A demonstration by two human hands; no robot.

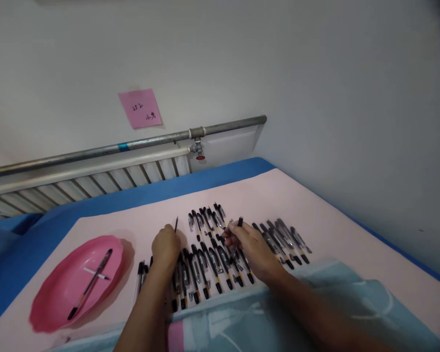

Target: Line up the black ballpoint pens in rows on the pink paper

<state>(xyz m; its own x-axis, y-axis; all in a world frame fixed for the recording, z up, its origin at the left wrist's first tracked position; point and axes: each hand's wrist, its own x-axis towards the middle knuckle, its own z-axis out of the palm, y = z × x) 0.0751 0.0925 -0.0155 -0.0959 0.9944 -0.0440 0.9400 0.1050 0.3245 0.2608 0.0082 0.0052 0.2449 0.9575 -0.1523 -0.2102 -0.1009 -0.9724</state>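
My left hand [166,248] is closed, seen from its back, above the left part of the pen rows. A thin dark pen part [176,224] sticks up from its fingers; the rest of it is hidden. My right hand [252,243] pinches a clear-barrelled pen [239,222] with a black end pointing up, over the middle of the rows. Under and between the hands lie many black-and-clear pens [213,258] side by side, several with yellow bands. Another group of pens [205,219] lies farther back, and more pens [284,239] lie to the right of my right hand.
A pink scalloped bowl [55,278] on the left holds a pen [91,283] and a short white piece [95,273]. Pale pink sheeting [132,222] covers the blue surface [220,173]. Light-blue cloth [220,322] lies nearest me. A radiator [95,186] and pipe [154,140] run along the wall.
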